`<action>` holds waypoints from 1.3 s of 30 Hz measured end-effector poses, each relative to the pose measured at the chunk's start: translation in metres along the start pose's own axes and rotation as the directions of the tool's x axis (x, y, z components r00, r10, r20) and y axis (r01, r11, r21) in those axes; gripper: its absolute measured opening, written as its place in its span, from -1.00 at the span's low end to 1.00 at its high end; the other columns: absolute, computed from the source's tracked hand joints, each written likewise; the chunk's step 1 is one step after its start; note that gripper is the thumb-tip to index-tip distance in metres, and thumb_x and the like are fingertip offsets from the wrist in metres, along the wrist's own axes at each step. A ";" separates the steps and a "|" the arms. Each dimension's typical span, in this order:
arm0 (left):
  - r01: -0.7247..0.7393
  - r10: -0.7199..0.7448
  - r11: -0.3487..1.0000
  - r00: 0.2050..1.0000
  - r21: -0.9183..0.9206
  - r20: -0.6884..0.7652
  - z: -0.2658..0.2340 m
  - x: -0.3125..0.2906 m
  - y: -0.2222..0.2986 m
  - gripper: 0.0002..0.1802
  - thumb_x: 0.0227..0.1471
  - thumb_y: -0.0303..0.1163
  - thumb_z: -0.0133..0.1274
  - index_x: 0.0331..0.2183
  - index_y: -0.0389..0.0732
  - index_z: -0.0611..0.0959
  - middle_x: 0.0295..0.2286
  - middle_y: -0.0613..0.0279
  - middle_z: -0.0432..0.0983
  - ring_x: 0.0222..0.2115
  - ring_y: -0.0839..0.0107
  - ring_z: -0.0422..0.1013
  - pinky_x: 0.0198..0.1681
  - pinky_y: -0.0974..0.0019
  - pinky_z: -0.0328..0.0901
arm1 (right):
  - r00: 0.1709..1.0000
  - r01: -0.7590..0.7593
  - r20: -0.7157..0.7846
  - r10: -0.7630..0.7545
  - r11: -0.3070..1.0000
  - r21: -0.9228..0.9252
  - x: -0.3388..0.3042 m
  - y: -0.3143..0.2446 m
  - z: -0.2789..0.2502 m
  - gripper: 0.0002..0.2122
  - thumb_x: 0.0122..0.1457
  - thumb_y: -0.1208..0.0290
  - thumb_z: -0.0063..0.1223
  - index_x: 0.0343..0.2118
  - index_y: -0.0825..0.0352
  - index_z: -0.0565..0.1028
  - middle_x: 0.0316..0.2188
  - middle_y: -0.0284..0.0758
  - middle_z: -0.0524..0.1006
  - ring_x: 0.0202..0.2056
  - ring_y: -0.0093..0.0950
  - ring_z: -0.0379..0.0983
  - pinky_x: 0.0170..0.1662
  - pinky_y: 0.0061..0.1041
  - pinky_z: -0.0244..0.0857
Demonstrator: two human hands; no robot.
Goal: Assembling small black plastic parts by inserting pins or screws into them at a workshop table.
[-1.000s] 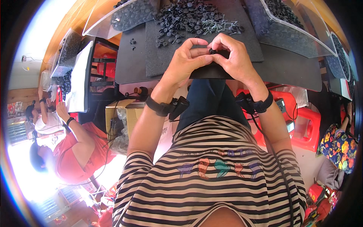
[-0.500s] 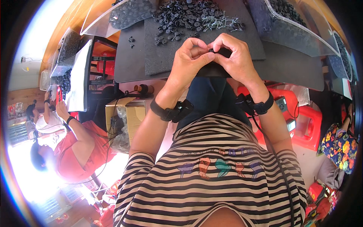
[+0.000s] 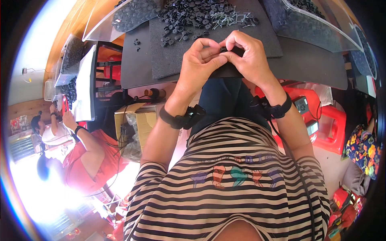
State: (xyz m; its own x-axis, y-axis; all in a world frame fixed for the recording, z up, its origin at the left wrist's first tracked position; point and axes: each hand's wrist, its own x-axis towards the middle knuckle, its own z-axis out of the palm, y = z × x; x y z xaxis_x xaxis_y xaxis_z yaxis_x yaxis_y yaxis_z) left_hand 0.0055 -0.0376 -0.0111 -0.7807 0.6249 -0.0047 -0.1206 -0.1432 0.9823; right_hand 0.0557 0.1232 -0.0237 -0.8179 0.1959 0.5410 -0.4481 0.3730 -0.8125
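Observation:
Above the near edge of the table, my left hand (image 3: 201, 62) and my right hand (image 3: 248, 54) meet fingertip to fingertip. Both are closed in a pinch on one small black plastic part (image 3: 223, 50). Fingers cover most of it, so its exact shape is hidden. Just beyond my hands, a pile of small round black plastic parts (image 3: 189, 18) is spread on a dark foam mat (image 3: 165, 60). Silver screws (image 3: 230, 19) lie in a loose heap at the right side of that pile.
Clear plastic bins of black parts stand at the far left (image 3: 134, 16) and far right (image 3: 317, 34) of the black table (image 3: 313, 72). A few stray parts (image 3: 137, 43) lie left of the mat. Below are a cardboard box (image 3: 146, 124) and a red stool (image 3: 335, 128). Co-workers sit at left.
My right hand has risen slightly, its fingers shifted around the small black part. The left hand keeps its pinch. The whole view has shifted a little.

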 end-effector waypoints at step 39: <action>0.120 -0.099 0.925 0.992 -0.362 0.076 -0.015 -0.012 0.010 -0.57 0.17 -0.59 -0.05 0.07 -0.26 0.32 -0.08 0.01 0.48 -0.05 0.29 0.45 0.05 0.24 0.36 | 0.992 0.129 -0.006 -0.130 0.991 -0.026 -0.002 -0.018 -0.001 -0.77 -0.07 0.54 0.31 -0.31 0.33 0.55 -0.20 -0.25 0.54 -0.25 -0.37 0.52 -0.17 -0.46 0.40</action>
State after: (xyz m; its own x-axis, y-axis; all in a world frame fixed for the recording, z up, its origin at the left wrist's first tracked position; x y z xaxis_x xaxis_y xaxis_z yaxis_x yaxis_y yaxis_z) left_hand 0.0046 -0.0574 -0.0043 -0.7162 0.6923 -0.0877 -0.4267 -0.3351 0.8400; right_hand 0.0658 0.1169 -0.0101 -0.7508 0.1511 0.6430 -0.5405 0.4190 -0.7296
